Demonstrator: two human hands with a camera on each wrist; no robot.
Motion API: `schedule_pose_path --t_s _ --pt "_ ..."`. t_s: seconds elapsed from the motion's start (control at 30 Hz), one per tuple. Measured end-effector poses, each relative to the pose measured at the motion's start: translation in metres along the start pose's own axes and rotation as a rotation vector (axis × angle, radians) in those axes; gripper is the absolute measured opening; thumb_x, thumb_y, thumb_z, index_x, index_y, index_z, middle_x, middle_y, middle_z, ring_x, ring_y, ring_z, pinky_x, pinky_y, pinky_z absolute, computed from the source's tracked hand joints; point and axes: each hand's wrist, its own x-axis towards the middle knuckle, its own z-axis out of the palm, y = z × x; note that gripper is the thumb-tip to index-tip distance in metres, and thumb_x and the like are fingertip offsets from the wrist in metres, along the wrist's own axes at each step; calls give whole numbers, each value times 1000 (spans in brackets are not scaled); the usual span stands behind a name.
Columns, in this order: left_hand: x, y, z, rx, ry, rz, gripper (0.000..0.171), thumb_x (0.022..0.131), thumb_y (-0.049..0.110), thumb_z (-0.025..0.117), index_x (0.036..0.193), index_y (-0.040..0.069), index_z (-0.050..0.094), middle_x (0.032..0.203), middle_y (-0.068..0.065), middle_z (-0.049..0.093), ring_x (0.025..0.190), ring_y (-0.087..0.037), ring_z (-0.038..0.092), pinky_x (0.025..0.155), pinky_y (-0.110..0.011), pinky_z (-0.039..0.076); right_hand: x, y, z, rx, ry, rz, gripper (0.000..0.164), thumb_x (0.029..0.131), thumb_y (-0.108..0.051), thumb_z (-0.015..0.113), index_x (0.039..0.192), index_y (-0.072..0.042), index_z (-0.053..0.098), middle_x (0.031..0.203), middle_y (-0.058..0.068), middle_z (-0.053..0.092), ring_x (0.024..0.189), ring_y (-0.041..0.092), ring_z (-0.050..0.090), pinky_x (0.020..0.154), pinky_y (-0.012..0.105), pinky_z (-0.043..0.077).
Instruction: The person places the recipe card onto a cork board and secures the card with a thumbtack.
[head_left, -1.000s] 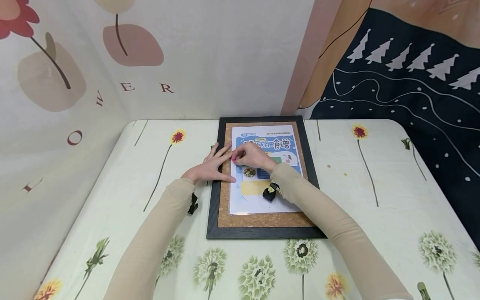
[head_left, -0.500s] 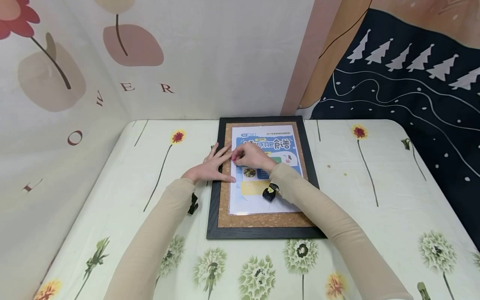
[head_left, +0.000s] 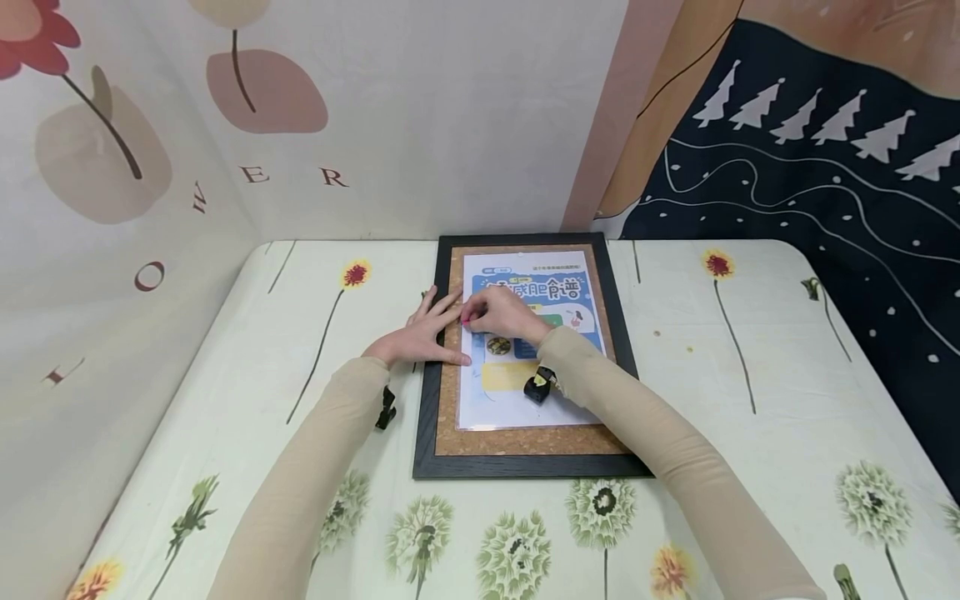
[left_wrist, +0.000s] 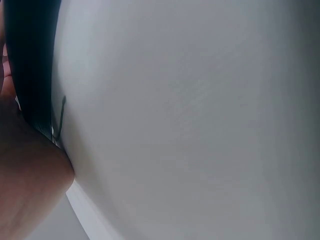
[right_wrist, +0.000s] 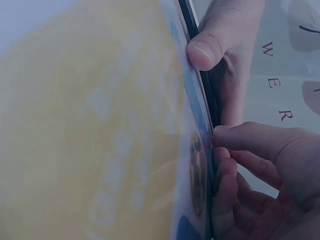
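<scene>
A printed, colourful sheet (head_left: 487, 410) in a clear sleeve lies on a cork board (head_left: 495, 442) with a black frame. My left hand (head_left: 420, 337) is spread over the board's left side, its thumb on the sheet's left edge and the other fingers across frame and cork. At that same edge, my right hand (head_left: 504, 313) pinches a small pink push pin (head_left: 465, 322), mostly covered by the fingertips. The right wrist view shows the left thumb (right_wrist: 204, 52) on the sheet close to the right fingers; the pin is hidden there.
The framed board lies on a table with a flower-print cloth (head_left: 720, 517), its far end near the pale curtain (head_left: 450, 125). A dark tree-patterned cloth (head_left: 825, 183) hangs at the right. Black straps with cameras sit at both wrists.
The right fingertips shift very slightly left around the pin, and a little less pink shows. The left hand, sheet and board stay in place.
</scene>
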Motion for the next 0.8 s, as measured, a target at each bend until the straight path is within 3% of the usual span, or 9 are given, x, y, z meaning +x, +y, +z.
schedule_pose_path --t_s 0.27,0.8 --pt "-1 1 0 -8 0 -6 97 82 48 74 156 24 17 161 5 -10 139 -27 -31 106 -66 -4 1 11 -3 208 11 26 10 90 -6 67 97 -4 74 97 4 69 85 18 57 76 28 44" --pt "-1 1 0 -7 -1 -12 98 82 48 74 157 24 16 161 5 -11 139 -27 -31 106 -67 -5 3 11 -2 199 -13 27 4 87 -5 71 90 -4 73 88 3 67 80 17 56 73 26 42"
